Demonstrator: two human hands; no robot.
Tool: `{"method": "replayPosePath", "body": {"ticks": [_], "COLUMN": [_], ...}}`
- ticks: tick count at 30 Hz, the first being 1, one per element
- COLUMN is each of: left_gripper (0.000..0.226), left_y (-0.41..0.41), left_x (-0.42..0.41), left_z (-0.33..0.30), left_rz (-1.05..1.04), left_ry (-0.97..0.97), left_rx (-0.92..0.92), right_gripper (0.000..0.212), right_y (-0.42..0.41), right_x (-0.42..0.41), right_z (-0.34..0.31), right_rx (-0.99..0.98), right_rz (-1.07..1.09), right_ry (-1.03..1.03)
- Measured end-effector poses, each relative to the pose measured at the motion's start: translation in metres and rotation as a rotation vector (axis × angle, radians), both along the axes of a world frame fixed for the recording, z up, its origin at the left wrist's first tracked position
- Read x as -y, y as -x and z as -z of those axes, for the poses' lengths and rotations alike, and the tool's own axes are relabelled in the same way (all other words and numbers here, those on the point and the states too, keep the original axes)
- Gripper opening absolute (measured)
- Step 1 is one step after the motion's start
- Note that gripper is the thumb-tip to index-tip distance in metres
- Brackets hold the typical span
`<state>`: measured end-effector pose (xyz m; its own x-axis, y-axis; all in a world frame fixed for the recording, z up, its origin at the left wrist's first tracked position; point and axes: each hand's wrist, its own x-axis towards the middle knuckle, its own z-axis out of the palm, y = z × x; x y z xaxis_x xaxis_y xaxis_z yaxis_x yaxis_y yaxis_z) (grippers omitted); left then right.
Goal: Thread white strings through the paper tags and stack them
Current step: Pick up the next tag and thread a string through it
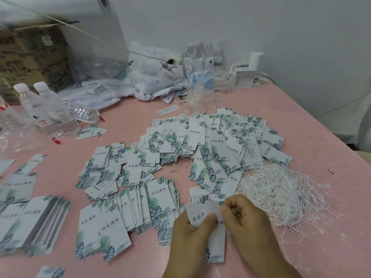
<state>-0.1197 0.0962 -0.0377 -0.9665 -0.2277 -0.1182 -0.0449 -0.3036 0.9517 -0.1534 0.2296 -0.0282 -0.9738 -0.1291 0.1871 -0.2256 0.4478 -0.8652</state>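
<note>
Your left hand pinched a paper tag low over the pink worktop, while your right hand, fingers curled, worked at its top edge beside the white strings. You seemed mid-threading; next, finding the hole.

Water bottles stand beside a cardboard box.
</note>
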Motion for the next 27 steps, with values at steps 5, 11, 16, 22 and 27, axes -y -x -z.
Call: {"method": "replayPosePath", "body": {"ticks": [5, 11, 16, 22, 27], "left_gripper": [0.024, 0.026, 0.043, 0.031, 0.029], "left_y": [-0.005, -0.006, -0.004, 0.005, 0.008], "left_x": [-0.004, -0.006, -0.001, 0.004, 0.007], "left_z": [-0.003, 0.001, 0.000, 0.000, 0.009], "left_rz": [0.027, 0.072, 0.100, 0.140, 0.089], "left_ry": [0.069, 0.128, -0.077, -0.275, -0.231], "left_rx": [-0.060, -0.129, -0.051, 0.013, 0.003], "right_gripper": [0.008, 0.015, 0.012, 0.017, 0.022], "right_y": [-0.001, 0.000, 0.001, 0.000, 0.001], "right_x": [-0.001, -0.001, -0.002, 0.000, 0.003], "right_z": [-0.002, -0.002, -0.004, -0.002, -0.003], "right_rx": [-0.022, -0.001, 0.059, 0.170, 0.180], "right_rz": [0.007, 0.025, 0.005, -0.102, -0.105], "right_ry": [-0.023, -0.019, 0.099, 0.175, 0.163]}}
